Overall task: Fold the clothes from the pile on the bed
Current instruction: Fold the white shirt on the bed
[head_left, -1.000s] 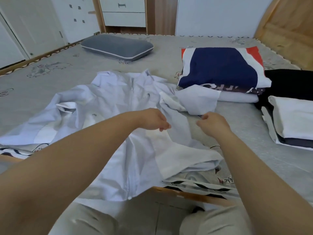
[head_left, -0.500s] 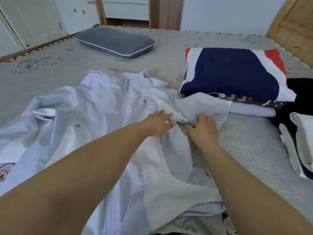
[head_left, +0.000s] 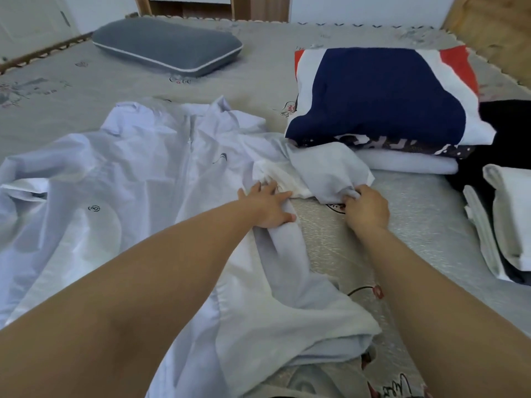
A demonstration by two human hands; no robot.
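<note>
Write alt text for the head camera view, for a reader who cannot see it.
A person's left hand presses flat on a pale zip-up jacket spread on a bed, while the right hand pinches its bunched sleeve. To the right sit stacks of folded clothes; a grey pillow lies at the far side.

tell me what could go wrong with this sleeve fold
1. The right hand grips the bunched sleeve of the pale blue zip-up jacket right beside the folded navy, white and red stack; pulling could snag and topple it.
2. The left hand presses wrinkled fabric, so creases may get folded in.
</note>
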